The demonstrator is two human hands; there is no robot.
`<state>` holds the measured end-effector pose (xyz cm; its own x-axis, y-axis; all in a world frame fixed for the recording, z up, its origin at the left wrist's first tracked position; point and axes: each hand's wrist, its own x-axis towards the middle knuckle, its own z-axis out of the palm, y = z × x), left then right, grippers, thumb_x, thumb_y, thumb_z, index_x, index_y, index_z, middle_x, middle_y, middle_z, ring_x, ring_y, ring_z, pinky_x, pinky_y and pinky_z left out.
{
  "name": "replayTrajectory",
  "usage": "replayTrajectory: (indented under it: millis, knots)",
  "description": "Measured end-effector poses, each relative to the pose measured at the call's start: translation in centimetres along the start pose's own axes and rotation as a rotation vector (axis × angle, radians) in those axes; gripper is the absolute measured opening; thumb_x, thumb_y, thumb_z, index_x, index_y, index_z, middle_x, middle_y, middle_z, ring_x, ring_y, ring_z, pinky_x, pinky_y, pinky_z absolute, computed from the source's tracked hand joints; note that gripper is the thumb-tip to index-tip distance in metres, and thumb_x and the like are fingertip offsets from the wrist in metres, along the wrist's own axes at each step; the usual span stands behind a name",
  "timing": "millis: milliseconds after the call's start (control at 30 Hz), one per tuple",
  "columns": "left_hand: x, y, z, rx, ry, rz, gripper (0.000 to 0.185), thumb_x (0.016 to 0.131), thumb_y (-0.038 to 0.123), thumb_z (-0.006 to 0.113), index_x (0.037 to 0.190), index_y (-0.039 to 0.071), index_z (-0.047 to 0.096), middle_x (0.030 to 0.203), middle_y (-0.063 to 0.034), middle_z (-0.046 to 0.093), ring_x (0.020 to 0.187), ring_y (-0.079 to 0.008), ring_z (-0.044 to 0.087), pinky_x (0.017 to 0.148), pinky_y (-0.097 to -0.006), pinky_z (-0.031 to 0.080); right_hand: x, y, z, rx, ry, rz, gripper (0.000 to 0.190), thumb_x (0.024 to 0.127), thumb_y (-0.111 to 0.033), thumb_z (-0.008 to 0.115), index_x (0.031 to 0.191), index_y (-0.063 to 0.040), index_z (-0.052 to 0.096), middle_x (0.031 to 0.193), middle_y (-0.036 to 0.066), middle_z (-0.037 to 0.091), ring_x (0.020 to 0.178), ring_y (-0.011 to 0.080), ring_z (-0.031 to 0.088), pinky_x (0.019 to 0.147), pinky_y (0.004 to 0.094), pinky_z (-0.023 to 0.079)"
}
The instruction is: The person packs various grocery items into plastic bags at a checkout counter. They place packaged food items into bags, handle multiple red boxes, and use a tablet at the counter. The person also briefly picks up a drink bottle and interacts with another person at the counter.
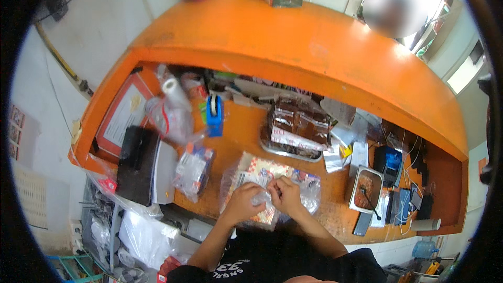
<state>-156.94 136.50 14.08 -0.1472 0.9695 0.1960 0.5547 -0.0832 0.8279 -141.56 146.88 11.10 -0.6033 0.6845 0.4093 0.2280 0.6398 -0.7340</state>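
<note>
Clear plastic film [261, 197] is bunched between my two hands, just above the counter. My left hand [244, 203] grips it with curled fingers. From the other side, the fingertips of my right hand [285, 197] pinch the plastic close to my left thumb. Underneath lies a red-and-cream printed package [268, 168], partly inside a clear bag. To its right, a crumpled clear bag [313, 196] covers something with a blue and red print. My hands hide the middle of the package, so I cannot tell whether the bag is knotted.
On the orange counter [243, 125] stand a blue tape dispenser [214, 117], a metal tray [290, 153] of brown packets and another bagged package [193, 171]. A steel container of red food [365, 188] stands right, beside a phone [362, 224]. A black-and-white machine [143, 165] stands left.
</note>
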Motion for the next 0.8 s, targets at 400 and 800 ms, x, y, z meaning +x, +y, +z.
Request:
replayTrajectory:
  millis: [400,800]
  knots:
    - [-0.4,-0.8,0.6,-0.013,0.068,0.025,0.038,0.066,0.002,0.068,0.104,0.0,0.064,0.097,-0.0185,0.065,0.091,-0.0386,0.062,0.079,-0.0414,0.05,-0.4,0.3,-0.3,-0.042,-0.067,0.059,0.025,0.077,-0.01,0.067,0.1,-0.002,0.063,0.081,0.012,0.059,0.066,0.0302,0.062,0.057,0.0391,0.05]
    - [-0.3,-0.8,0.5,0.001,0.074,0.013,0.038,0.066,0.002,0.065,0.104,0.0,0.064,0.099,-0.0181,0.065,0.094,-0.038,0.062,0.082,-0.041,0.051,0.0,-0.2,-0.4,-0.05,-0.001,0.017,0.012,0.072,-0.005,0.068,0.075,0.0,0.057,0.071,0.013,0.054,0.058,0.0279,0.056,0.05,0.0347,0.044]
